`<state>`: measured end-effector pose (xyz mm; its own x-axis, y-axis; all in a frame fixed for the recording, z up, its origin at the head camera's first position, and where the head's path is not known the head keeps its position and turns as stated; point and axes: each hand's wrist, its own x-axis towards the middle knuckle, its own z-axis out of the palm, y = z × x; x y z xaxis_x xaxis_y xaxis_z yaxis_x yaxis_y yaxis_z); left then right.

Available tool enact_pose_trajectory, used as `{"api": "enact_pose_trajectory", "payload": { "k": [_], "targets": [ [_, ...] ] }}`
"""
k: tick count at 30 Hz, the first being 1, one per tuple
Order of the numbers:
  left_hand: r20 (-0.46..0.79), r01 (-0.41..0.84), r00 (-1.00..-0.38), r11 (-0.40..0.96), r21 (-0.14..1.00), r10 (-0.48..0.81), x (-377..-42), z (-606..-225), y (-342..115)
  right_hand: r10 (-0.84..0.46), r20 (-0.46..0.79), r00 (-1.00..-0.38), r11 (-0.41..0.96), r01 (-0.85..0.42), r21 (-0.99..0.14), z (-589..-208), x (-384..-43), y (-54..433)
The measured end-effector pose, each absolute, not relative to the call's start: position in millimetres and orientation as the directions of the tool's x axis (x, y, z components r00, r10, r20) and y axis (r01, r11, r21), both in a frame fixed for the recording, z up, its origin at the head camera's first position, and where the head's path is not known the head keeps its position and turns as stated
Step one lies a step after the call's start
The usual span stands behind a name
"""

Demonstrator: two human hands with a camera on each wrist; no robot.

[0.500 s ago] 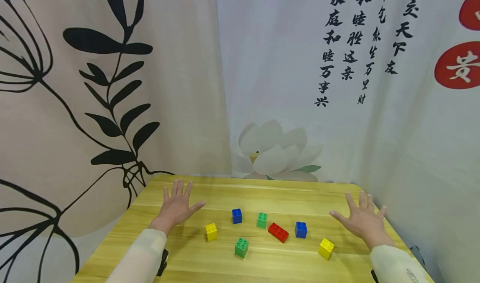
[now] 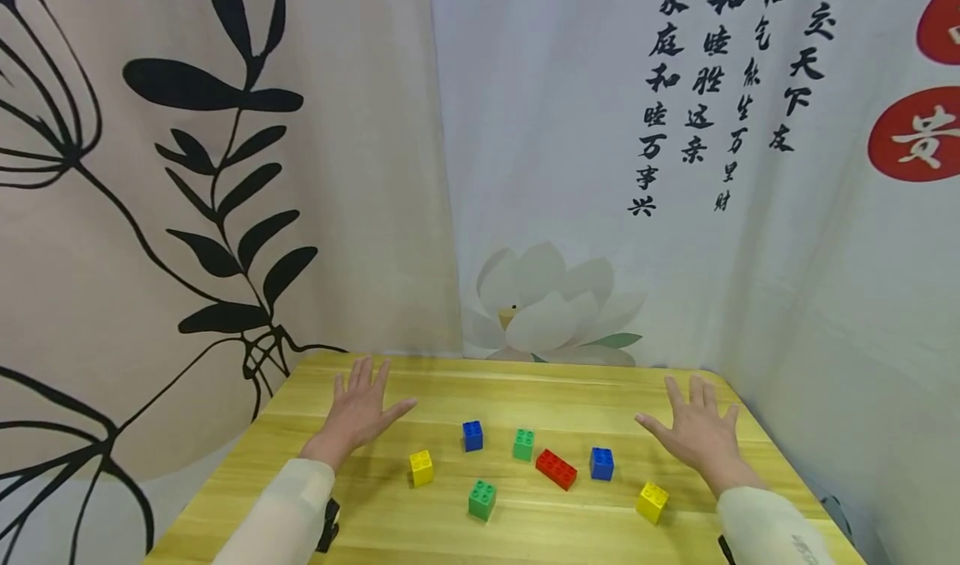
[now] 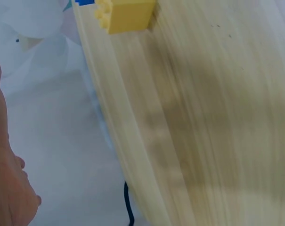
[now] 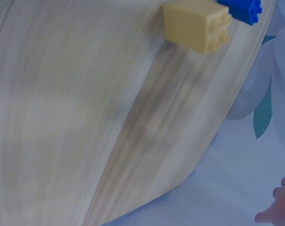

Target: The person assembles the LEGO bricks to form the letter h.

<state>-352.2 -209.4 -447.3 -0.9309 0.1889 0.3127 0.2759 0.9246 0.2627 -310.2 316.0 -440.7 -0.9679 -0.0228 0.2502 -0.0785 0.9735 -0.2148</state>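
My left hand (image 2: 354, 415) is spread over the left side of the table, fingers straight and holding nothing. The yellow brick (image 2: 422, 468) nearest to it lies to its lower right. On the other side my right hand (image 2: 699, 433) is spread too, also holding nothing, with a second yellow brick (image 2: 652, 502) below and left of it. Between the hands lie two blue bricks (image 2: 472, 436) (image 2: 602, 463), a longer red brick (image 2: 557, 469) and two green bricks (image 2: 523, 444) (image 2: 482, 500). Each wrist view shows a yellow brick (image 3: 130, 16) (image 4: 196, 26) and part of the hand.
The wooden table (image 2: 585, 540) runs back to a hanging cloth (image 2: 375, 173) printed with plants, a lotus and dark characters. Another stretch of pale cloth (image 2: 847, 323) hangs along the right. A dark cord (image 3: 128, 202) shows past the table edge in the left wrist view.
My right hand has moved left, toward the bricks, with its fingers still spread. The left hand has shifted only very slightly right. The bricks lie as before.
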Motion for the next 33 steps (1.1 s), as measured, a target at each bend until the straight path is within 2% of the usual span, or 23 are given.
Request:
{"api": "enact_pose_trajectory", "payload": {
  "k": [19, 33],
  "targets": [
    [0.198, 0.235, -0.967, 0.862, 0.448, 0.161, -353, -436, -189, -0.021, 0.253, -0.967, 0.930, -0.112, -0.351, -441, -314, 271],
    [0.116, 0.181, -0.983, 0.751, 0.635, 0.139, -352, -442, -182, -0.024, 0.228, -0.973, 0.899, -0.121, -0.420, -454, -317, 244]
  ]
}}
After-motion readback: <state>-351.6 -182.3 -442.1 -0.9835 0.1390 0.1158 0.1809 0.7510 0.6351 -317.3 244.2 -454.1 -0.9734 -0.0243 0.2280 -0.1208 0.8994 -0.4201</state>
